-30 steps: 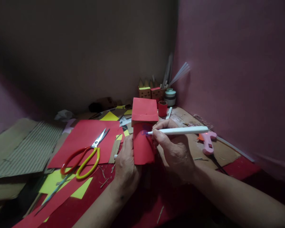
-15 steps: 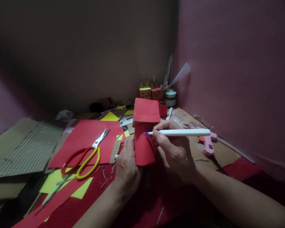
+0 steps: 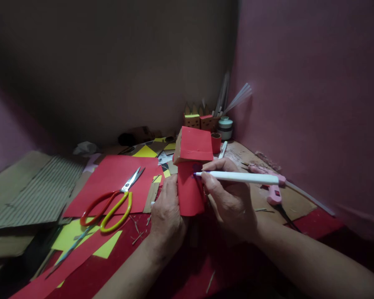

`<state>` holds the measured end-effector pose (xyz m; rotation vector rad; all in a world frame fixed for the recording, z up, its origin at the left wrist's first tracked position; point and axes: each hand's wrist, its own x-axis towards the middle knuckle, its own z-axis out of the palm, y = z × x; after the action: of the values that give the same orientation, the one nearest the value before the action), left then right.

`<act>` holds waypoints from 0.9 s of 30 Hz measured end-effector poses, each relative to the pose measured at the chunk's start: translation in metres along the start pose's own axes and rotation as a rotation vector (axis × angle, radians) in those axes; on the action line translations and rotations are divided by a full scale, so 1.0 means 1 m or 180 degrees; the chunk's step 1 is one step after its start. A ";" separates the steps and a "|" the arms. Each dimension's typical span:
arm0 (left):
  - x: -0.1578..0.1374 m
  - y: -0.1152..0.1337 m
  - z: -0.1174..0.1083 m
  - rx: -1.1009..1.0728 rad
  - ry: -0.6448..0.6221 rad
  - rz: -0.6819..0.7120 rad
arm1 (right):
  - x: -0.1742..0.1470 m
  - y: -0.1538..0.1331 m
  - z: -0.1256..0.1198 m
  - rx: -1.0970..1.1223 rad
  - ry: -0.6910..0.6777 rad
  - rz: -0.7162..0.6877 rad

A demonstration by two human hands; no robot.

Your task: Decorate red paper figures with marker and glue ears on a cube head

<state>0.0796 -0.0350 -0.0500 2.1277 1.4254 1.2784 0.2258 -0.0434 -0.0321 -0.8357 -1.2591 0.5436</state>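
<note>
My left hand (image 3: 168, 209) is closed around the left side of a red paper-covered tube (image 3: 189, 197), which stands close to upright. On top of the tube sits a box-shaped head (image 3: 196, 143) with a red front and a bare cardboard side. Pinched in my right hand (image 3: 230, 197) is a white marker (image 3: 243, 177), its tip against the upper front of the tube. A dark mark shows on the red paper just above the tip. Beside my left hand's knuckles pokes out a small white end (image 3: 152, 204) of something I cannot make out.
Scissors (image 3: 126, 187) with red and yellow handles lie on red paper (image 3: 112, 172) at left. Corrugated cardboard (image 3: 39, 193) is further left. A pink glue gun (image 3: 273, 193) lies at right. Behind are small cardboard boxes (image 3: 191, 121), a red roll (image 3: 216, 144) and a lidded jar (image 3: 225, 128).
The tube and its head have turned a little, so more of the head's cardboard left side shows. The marker tip has shifted slightly to the right.
</note>
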 end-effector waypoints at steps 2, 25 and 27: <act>0.000 -0.001 0.000 -0.0005 0.0009 0.0013 | 0.000 -0.001 0.000 -0.0003 0.0022 -0.0008; 0.001 -0.001 0.000 0.0002 0.0000 0.0061 | 0.000 0.000 0.000 0.0107 -0.0031 0.0066; 0.001 -0.001 0.001 0.0034 0.0005 0.0044 | 0.001 -0.001 0.001 0.0072 -0.0010 0.0084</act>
<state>0.0796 -0.0334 -0.0502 2.1475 1.4235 1.2806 0.2253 -0.0431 -0.0311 -0.8338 -1.2443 0.5794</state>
